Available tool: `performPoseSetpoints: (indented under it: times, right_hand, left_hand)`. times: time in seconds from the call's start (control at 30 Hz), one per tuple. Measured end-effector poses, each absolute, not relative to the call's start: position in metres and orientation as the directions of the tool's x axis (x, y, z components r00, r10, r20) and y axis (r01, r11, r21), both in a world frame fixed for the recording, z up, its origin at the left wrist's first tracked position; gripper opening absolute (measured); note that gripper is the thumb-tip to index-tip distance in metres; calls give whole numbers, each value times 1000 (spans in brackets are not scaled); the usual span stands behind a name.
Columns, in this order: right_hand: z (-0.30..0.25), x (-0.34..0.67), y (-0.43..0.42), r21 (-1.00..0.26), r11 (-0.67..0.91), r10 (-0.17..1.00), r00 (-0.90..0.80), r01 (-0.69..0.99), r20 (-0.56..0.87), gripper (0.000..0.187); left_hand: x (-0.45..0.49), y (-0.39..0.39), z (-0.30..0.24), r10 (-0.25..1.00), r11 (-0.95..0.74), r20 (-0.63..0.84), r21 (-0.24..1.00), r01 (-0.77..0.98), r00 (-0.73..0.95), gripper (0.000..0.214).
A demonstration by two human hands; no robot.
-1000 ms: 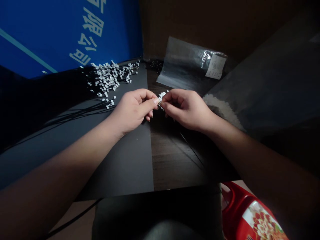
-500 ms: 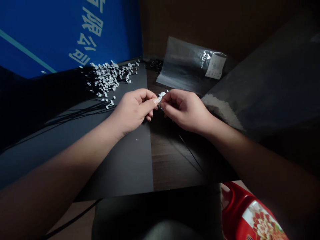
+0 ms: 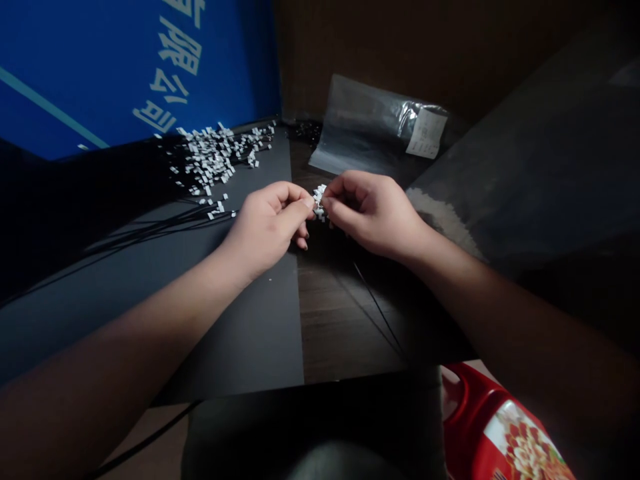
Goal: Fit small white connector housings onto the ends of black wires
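My left hand (image 3: 273, 223) is closed in a pinch, thumb against forefinger, over the seam between the grey surface and the dark wood-grain top. Facing it, my right hand (image 3: 375, 210) pinches too, its fingertips a small gap from the left ones. What each pinch holds is too small and shaded to make out. Small white connector housings (image 3: 320, 192) show just behind and between the fingertips. A thin black wire (image 3: 375, 297) runs on the wood-grain top below my right hand; its upper end is lost in shadow.
Left of my hands is a heap of black wires with white connector ends (image 3: 207, 160). A clear plastic bag (image 3: 360, 127) with a label lies behind. At right, a large clear bag (image 3: 445, 217) holds small white pieces. A blue printed panel (image 3: 115, 73) stands back left; a red container (image 3: 480, 413) is below the edge.
The fingertips have parted slightly, showing more of the white pieces between them. My right hand has risen a little. The whole view has shifted slightly.
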State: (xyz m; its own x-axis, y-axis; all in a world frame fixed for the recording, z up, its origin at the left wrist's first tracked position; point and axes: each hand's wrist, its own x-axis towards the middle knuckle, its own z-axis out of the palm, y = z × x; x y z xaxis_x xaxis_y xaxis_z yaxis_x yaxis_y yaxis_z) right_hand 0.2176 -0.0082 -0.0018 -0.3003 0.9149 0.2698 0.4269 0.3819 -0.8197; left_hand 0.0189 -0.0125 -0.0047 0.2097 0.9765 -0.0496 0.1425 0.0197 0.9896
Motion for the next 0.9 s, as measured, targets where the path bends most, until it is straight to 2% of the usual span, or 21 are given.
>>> performPoseSetpoints:
  times: [0.13,0.27,0.6,0.77,0.9]
  right_hand:
    - [-1,219,-8,-820,373,920,-287,434,266,8]
    - [-5,218,-8,-832,363,922,-289,421,256,11]
    - [-5,216,-10,-842,348,924,-304,412,233,13]
    - [-6,217,-9,-836,353,922,-308,419,235,12]
    - [-6,217,-9,-832,362,919,-314,421,241,12]
  left_hand:
    - [16,-9,-7,981,-14,-8,994,111,192,18]
    - [16,-9,-5,973,-76,37,984,164,230,20]
    - [17,-9,-2,977,-73,22,970,231,213,8]
    - [14,-8,-4,970,-97,24,950,296,241,8]
    - [10,-7,-5,959,-185,80,904,386,272,14]
